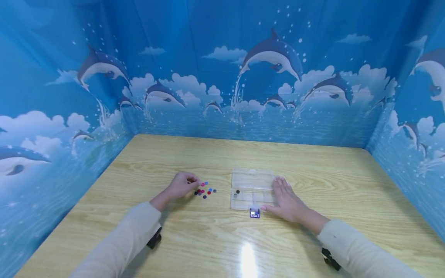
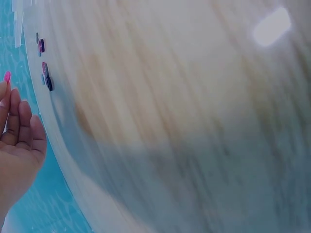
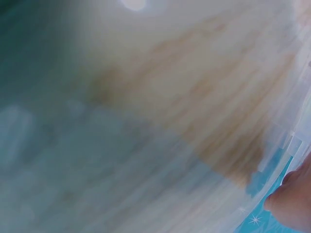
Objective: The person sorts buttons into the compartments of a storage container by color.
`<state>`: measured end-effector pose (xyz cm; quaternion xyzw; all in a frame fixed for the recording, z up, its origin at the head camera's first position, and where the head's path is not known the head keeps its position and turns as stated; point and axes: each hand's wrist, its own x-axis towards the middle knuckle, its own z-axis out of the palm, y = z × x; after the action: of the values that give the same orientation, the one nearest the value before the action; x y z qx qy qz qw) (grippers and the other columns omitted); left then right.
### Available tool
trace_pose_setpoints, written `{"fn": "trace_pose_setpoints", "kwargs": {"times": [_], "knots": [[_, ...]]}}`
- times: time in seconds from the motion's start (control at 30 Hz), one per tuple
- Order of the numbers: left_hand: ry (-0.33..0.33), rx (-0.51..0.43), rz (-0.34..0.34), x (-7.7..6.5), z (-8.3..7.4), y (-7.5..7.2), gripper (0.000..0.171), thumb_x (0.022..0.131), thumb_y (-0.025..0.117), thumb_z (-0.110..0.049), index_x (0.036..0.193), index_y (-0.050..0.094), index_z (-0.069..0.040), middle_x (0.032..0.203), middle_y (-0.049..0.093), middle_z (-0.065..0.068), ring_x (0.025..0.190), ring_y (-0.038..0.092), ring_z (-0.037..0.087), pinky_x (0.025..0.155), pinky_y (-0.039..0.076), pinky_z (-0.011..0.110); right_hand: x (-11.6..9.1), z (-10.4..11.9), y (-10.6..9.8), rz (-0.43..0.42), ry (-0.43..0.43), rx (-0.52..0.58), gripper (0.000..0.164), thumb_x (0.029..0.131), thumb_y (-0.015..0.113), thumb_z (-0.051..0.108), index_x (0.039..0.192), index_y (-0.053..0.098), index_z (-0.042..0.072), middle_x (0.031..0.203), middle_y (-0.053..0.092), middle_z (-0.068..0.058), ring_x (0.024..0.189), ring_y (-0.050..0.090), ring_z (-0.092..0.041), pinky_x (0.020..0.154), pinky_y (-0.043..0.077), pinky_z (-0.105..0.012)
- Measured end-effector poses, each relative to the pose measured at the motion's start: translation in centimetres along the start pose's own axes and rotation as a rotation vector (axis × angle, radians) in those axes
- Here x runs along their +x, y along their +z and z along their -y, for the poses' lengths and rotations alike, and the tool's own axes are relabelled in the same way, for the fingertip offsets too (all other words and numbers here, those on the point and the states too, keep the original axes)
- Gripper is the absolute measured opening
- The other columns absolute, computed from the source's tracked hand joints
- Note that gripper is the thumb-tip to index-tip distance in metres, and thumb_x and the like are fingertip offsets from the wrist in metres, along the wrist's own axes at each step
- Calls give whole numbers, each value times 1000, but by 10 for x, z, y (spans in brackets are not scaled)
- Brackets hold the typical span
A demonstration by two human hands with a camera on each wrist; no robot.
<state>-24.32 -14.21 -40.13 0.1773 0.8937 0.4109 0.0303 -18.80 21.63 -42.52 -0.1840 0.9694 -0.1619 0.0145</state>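
My left hand (image 1: 182, 184) pinches a small pink button (image 2: 7, 76) between thumb and forefinger, above the table. Beneath and beside its fingertips lies a loose cluster of red, blue, grey and dark buttons (image 1: 204, 197). To the right of them a clear plastic compartment box (image 1: 242, 206) lies open, its lid (image 1: 252, 178) folded back to the far side. A dark button (image 1: 238, 192) is in a left compartment, with a fainter greyish one near it. My right hand (image 1: 289, 202) rests with extended fingers along the box's right side, the thumb near its front edge.
A blue-and-white tag (image 1: 255, 213) sits at the box's front edge. The wood-grain table (image 1: 208, 239) reaches back to a blue dolphin-print curtain (image 1: 222, 58), which also hangs at both sides. Dark wrist devices (image 1: 154, 238) sit under both sleeves.
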Motion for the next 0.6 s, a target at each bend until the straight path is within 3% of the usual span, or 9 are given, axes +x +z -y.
{"fn": "trace_pose_setpoints", "kwargs": {"times": [0.43,0.6], "knots": [[-11,5,10,7,-9,9,13,86,63,-13,88,69,-2,85,69,10,77,58,14,65,48,22,-1,2,-3,13,7,4,99,86,50,59,142,12,-13,150,8,-32,140,5,-46,114,11,-54],[-50,6,27,11,-13,14,14,87,62,-16,89,70,-5,85,68,7,77,58,12,64,48,21,-1,1,-1,6,4,1,99,85,50,59,142,12,-13,150,8,-32,140,5,-46,114,11,-54]]}}
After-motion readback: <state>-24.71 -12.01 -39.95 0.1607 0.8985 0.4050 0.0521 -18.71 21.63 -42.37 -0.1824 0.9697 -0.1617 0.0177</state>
